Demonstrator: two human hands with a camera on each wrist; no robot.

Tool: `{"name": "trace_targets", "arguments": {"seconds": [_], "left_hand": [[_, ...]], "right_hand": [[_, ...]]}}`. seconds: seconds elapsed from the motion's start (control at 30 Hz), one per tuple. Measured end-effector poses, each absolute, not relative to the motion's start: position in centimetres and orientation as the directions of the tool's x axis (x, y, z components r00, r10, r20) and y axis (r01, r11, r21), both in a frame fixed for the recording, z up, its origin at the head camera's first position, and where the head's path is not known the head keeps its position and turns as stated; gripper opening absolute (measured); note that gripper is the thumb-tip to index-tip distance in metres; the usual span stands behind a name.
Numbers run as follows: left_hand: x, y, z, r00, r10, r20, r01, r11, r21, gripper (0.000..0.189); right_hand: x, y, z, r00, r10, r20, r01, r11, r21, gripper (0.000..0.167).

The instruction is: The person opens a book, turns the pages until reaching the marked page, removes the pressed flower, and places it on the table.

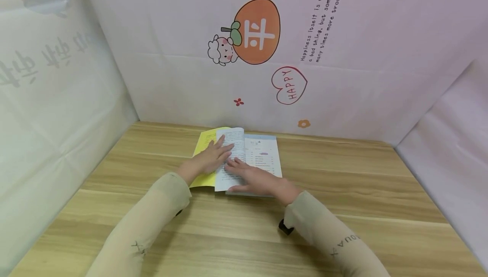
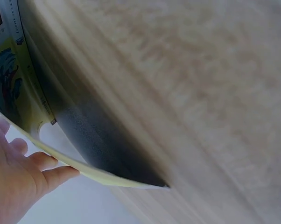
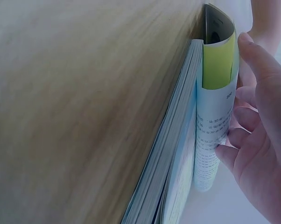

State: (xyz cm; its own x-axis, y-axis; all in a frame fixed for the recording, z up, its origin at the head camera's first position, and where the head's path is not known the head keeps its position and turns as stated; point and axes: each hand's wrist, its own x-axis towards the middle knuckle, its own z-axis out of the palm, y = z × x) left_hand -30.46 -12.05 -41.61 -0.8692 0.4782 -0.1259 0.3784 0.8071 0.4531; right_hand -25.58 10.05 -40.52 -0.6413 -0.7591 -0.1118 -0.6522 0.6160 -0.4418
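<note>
An open book (image 1: pixel 263 152) lies near the table's far edge, its thick block of pages on the right. Left of the block, a printed white page (image 1: pixel 226 183) curves up over a yellow sheet (image 1: pixel 206 179). My left hand (image 1: pixel 209 158) rests across the yellow sheet and white page with fingers extended. My right hand (image 1: pixel 255 179) reaches from the right, fingertips touching that white page near its middle, fingers spread. In the left wrist view, the illustrated cover (image 2: pixel 12 88) bows up off the table beside the left hand's fingers.
The wooden table (image 1: pixel 228 234) extends around the book. Behind it stands a printed cloth backdrop (image 1: pixel 171 78), with white cloth sides at left and right. A dark object (image 1: pixel 286 227) shows below the right sleeve cuff.
</note>
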Motion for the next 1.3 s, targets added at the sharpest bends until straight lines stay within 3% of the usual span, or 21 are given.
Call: {"name": "trace_targets", "arguments": {"seconds": [0.43,0.83,1.3], "left_hand": [[-30.7,-12.0,-42.0,-0.887,0.445,-0.128,0.369,0.846,0.384,0.061],[-30.5,-12.5,-41.5,-0.935,0.310,-0.170,0.232,0.900,0.369,0.074],[-30.6,-13.0,-41.2,-0.926,0.301,-0.228,0.199,0.902,0.382,0.075]], "right_hand": [[-26.0,12.9,-41.1,-0.682,-0.722,-0.117,-0.611,0.650,-0.451,0.080],[-25.8,17.2,-41.3,-0.720,-0.666,-0.193,-0.530,0.708,-0.466,0.086],[-26.0,20.3,-40.8,-0.699,-0.668,-0.257,-0.535,0.726,-0.432,0.095]]}}
